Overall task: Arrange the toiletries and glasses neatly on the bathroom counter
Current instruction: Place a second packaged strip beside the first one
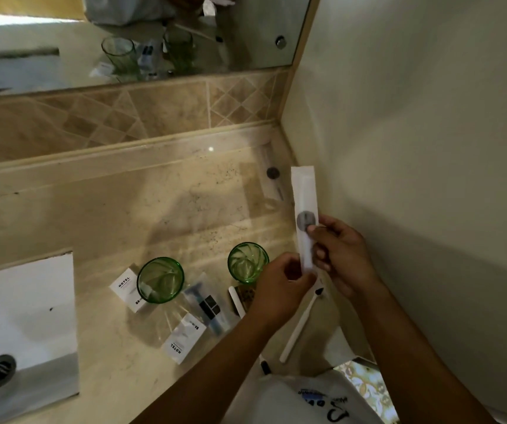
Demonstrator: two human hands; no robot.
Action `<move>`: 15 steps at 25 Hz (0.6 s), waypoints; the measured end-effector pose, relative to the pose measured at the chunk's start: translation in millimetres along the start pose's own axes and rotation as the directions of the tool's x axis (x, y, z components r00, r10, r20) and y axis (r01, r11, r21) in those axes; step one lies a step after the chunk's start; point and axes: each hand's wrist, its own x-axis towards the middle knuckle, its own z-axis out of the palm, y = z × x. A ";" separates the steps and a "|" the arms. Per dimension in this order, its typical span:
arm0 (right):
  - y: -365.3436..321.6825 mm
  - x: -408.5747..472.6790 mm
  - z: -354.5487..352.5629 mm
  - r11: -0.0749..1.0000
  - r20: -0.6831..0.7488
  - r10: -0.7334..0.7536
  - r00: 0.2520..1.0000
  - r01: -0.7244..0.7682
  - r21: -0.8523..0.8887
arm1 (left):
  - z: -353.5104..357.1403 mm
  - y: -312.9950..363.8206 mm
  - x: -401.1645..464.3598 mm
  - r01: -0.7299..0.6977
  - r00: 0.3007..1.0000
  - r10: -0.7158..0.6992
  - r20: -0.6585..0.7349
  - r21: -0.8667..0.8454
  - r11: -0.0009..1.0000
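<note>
A long white toothbrush packet (304, 203) is held upright above the counter's right side. My right hand (342, 255) pinches its middle and my left hand (279, 281) grips its lower end. On the beige marble counter (123, 215) stand two green glasses (160, 280) (247, 262). Two white boxes marked HOTEL (123, 286) (183, 338) lie by the left glass. A clear packet with a blue razor (207, 307) lies between the glasses. A bare white toothbrush (299, 325) lies under my right forearm.
A white sink (22, 316) with a drain is set into the counter at the left. A mirror (123, 41) and tiled backsplash (154, 108) run along the back. A wall (414, 148) closes the right side. Another clear packet (272, 175) lies in the back right corner.
</note>
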 end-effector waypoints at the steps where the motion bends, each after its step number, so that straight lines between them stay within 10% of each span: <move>1: -6.9 -4.4 4.0 1.000 0.052 0.003 0.999 -0.004 0.027 | -6.5 6.3 -7.4 0.012 1.000 -0.011 0.003 -0.024 1.000; 9: -23.1 -27.8 39.0 0.994 0.288 0.009 0.958 -0.041 0.104 | -106.6 29.6 -66.5 -0.020 0.965 -0.037 -0.261 -0.211 0.977; 15: -11.1 -30.5 63.6 1.000 0.278 0.000 0.960 0.004 -0.014 | -143.2 11.8 -89.2 0.088 0.987 -0.099 -0.130 -0.082 0.993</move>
